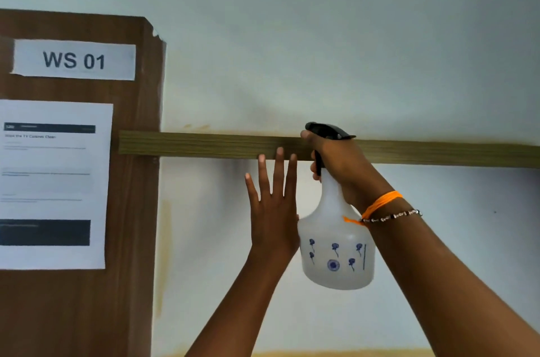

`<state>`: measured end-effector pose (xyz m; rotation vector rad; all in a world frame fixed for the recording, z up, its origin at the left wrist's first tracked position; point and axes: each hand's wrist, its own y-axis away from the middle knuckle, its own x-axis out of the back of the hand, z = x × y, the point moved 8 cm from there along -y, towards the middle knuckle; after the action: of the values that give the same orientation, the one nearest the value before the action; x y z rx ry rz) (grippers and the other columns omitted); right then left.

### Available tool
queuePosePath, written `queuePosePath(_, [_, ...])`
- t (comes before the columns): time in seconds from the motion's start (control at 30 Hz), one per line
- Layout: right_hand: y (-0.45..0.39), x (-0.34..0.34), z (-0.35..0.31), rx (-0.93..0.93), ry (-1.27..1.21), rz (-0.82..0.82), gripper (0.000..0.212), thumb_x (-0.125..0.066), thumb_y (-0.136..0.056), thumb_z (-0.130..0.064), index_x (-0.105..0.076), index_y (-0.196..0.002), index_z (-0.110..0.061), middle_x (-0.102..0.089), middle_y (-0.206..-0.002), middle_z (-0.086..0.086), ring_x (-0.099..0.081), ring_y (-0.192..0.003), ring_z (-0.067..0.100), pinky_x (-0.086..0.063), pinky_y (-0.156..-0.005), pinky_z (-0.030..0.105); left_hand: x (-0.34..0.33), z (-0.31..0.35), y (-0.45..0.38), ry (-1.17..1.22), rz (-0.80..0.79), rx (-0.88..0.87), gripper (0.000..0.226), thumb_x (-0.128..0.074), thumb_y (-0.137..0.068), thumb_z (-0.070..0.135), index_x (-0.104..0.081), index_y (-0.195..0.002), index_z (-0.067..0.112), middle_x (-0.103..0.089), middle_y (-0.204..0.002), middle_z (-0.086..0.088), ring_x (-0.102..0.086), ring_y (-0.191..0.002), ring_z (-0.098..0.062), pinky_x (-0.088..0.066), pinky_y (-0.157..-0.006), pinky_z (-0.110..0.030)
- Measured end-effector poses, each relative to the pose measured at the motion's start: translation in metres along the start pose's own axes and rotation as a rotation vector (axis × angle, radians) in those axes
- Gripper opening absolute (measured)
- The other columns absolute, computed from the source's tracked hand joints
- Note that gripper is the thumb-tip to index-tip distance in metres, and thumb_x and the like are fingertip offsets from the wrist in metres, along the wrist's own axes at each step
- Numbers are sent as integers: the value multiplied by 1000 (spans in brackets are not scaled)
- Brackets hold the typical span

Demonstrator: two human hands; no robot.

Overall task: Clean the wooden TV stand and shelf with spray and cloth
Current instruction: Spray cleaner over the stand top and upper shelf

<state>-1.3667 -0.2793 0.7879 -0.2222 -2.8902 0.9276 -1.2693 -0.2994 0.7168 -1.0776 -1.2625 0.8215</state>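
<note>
the shelf (204, 145) runs as a narrow wooden strip across the pale wall (321, 50), its left end meeting the tall brown wooden panel (137, 181) at the left. the right hand (336, 164) is wrapped around the neck of the spray bottle (336, 254), fingers curled at the black trigger head (328, 130), which sits level with the shelf edge; the bottle's white body, printed with small blue flowers, hangs below. an orange thread and a beaded bracelet (388, 213) circle that wrist. the left hand (273, 210) is flat and open, fingers spread and pointing up, holding nothing, its fingertips reaching the underside of the shelf just beside the bottle. no cloth is in view. to spray well here, it seems best to aim the nozzle along the shelf's front face rather than at the wall, give short squeezes, and keep the open hand out of the mist; the cloth will be needed straight after so the wood does not stay wet. on the panel a paper label (74, 60) reads "ws 01", and the printed sheet (55, 181) below carries a heading that looks like "wipe the tv cabinet clean"; its smaller text is too blurred to read.
</note>
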Motion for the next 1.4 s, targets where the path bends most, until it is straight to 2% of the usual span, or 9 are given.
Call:
queuePosePath(0.13, [7, 23, 2, -70, -82, -8, 23, -61, -88, -30, -55, -76, -11, -51, -63, 5, -52, -47, 15, -41, -39, 15, 7, 13, -3, 71, 36, 11, 86, -61, -83, 34, -10, -149, 18, -6, -156, -13, -6, -142, -39, -10, -111, -58])
queuePosePath(0.17, [7, 85, 1, -27, -82, 114, 24, -60, -88, -31, -55, -78, -10, -54, -64, 6, -54, -46, 14, -41, -38, 13, 3, 69, -14, 144, 109, -85, 83, -61, -83, 35, -14, -149, 17, -10, -156, -13, -10, -142, -38, -12, -110, -58])
queuePosePath(0.33, [8, 125, 10, -59, -93, 101, 22, -57, -88, -29, -59, -82, -8, -62, -69, 9, -62, -57, 17, -44, -44, 20, 2, 112, -6, 200, 73, -209, 82, -59, -81, 49, -26, -147, 14, -21, -154, -13, -18, -141, -36, -17, -109, -57])
queuePosePath(0.47, [9, 201, 23, -75, -114, 227, 25, -59, -87, -27, -59, -76, -4, -63, -58, 10, -60, -58, 22, -44, -41, 18, -7, 191, -11, 244, 59, -336, 89, -67, -75, 53, -28, -146, 16, -25, -153, -10, -20, -140, -33, -17, -110, -54])
queuePosePath(0.8, [-5, 376, 49, -57, -22, 387, 21, -61, -87, -26, -62, -78, -6, -66, -54, 6, -64, -48, 16, -44, -40, 18, -46, 347, -38, 262, 72, -292, 109, -78, -48, 12, -29, -146, 18, -22, -153, -13, -16, -140, -37, -16, -109, -60])
queuePosePath(0.93, [-24, 402, 52, 6, -35, 389, 13, -57, -90, -19, -60, -80, -11, -55, -66, 10, -57, -40, 11, -40, -37, 13, -69, 355, -42, 156, 118, -225, 106, -65, -58, 11, -12, -150, 17, -7, -157, -13, 1, -143, -38, -11, -109, -63])
queuePosePath(1.07, [-38, 416, 60, 12, -54, 410, 12, -58, -90, -16, -57, -79, -12, -47, -60, 6, -48, -33, 9, -36, -36, 13, -80, 360, -44, 65, 108, -207, 95, -38, -66, 15, 6, -149, 16, 12, -156, -12, 15, -140, -40, -5, -110, -63])
queuePosePath(1.17, [-38, 419, 61, 7, -104, 415, 18, -59, -89, -16, -56, -73, -10, -50, -46, 0, -47, -31, 9, -37, -35, 13, -82, 359, -45, 70, 90, -211, 101, -48, -66, 16, 9, -149, 16, 16, -155, -12, 19, -139, -41, -1, -109, -63])
queuePosePath(1.4, [-2, 400, 46, 49, 37, 420, 18, -57, -90, -16, -56, -73, -9, -52, -55, 4, -52, -37, 10, -37, -37, 11, -77, 360, -45, 254, -93, -259, 120, -66, -70, 30, 28, -143, 17, 43, -144, -11, 43, -128, -38, 12, -106, -64])
